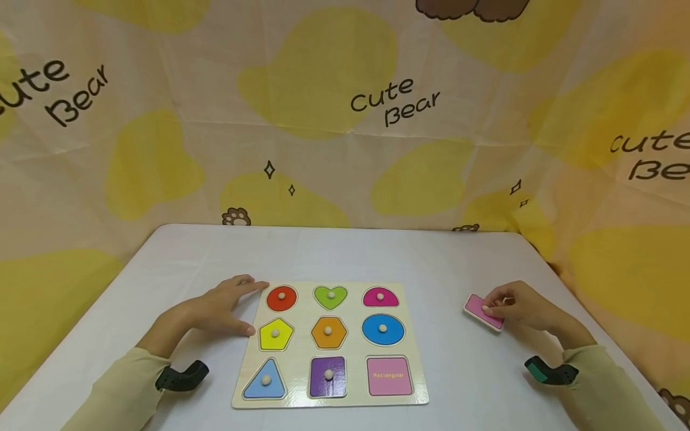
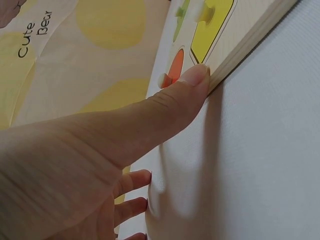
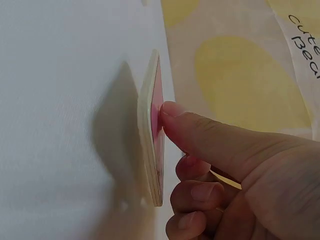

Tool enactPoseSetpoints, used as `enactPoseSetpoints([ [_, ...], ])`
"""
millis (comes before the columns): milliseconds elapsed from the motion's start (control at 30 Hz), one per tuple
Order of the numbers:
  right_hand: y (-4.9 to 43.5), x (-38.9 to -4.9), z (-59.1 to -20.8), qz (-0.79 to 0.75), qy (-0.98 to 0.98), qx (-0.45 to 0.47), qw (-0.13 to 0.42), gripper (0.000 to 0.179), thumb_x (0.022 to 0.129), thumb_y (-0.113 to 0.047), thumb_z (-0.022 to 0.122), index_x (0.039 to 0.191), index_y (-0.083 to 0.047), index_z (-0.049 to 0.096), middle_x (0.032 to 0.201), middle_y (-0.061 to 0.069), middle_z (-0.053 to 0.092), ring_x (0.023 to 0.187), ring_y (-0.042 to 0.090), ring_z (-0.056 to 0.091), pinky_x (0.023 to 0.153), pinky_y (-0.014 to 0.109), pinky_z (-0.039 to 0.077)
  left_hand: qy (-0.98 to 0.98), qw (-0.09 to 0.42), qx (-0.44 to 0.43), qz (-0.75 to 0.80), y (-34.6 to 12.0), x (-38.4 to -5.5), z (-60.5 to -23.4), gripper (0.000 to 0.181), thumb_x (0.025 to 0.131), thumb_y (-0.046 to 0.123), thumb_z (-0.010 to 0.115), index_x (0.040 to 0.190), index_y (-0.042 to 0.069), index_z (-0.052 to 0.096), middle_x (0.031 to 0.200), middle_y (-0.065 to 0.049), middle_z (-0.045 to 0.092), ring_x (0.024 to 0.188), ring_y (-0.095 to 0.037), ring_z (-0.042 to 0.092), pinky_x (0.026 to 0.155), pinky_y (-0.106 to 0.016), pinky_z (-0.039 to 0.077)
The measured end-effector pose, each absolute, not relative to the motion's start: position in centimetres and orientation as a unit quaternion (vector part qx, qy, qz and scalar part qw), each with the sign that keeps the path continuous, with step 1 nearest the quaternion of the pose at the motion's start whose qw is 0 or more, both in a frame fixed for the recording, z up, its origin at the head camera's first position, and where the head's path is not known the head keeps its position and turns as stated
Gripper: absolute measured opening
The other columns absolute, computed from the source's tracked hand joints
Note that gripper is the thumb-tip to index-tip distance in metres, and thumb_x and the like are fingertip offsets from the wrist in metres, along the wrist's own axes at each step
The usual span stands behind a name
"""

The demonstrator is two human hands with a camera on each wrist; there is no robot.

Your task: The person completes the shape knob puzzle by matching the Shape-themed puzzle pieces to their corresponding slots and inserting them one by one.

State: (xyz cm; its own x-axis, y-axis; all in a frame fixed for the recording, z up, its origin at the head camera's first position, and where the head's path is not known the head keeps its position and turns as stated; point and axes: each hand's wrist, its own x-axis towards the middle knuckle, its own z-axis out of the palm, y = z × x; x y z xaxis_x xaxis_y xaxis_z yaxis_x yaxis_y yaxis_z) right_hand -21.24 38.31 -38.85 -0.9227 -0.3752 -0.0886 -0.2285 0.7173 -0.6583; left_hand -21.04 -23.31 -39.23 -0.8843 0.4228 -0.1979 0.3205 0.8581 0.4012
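A wooden shape puzzle board (image 1: 291, 383) lies on the white table, several knobbed coloured pieces seated in it. Its front right recess, a pink one marked Rectangular (image 1: 389, 376), holds no piece. My left hand (image 1: 218, 308) touches the board's left edge with its thumb and index finger, the fingers spread; the thumb rests by the yellow pentagon (image 2: 212, 30) in the left wrist view. To the right of the board, my right hand (image 1: 523, 308) pinches the pink rectangular puzzle piece (image 1: 483, 313). The right wrist view shows that piece (image 3: 151, 130) tilted just above the table, its knob hidden by the fingertips.
The white table (image 1: 345, 254) ends at a curtain (image 1: 323, 149) printed with yellow patches and Cute Bear lettering, which also hangs at both sides. Each wrist wears a dark band mount, one on the left (image 1: 182, 377) and one on the right (image 1: 551, 371).
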Motion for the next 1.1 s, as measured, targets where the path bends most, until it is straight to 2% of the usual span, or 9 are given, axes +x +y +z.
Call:
enactPoseSetpoints([
  [700,33.2,-20.7,-36.8,-0.357,0.894,-0.255,0.095,0.006,0.09,-0.01,0.075,0.092,-0.004,0.075,0.073,-0.006,0.057,0.059,0.004,0.043,0.048,0.02,0.036,0.948,0.137,0.212,0.196,-23.3,-20.8,-38.9,0.092,0.075,0.042,0.085,0.152,0.016,0.044,0.155,-0.031,0.035,0.141,-0.055,0.033,0.108,-0.076,0.035],
  [1100,29.4,-20.7,-36.0,-0.338,0.901,-0.247,0.114,0.009,0.089,-0.016,0.077,0.092,-0.008,0.076,0.072,-0.005,0.051,0.063,0.004,0.043,0.051,0.018,0.034,0.949,0.139,0.207,0.192,-23.4,-21.0,-39.1,0.092,0.074,0.044,0.085,0.153,0.018,0.044,0.156,-0.03,0.034,0.141,-0.055,0.032,0.107,-0.076,0.035],
])
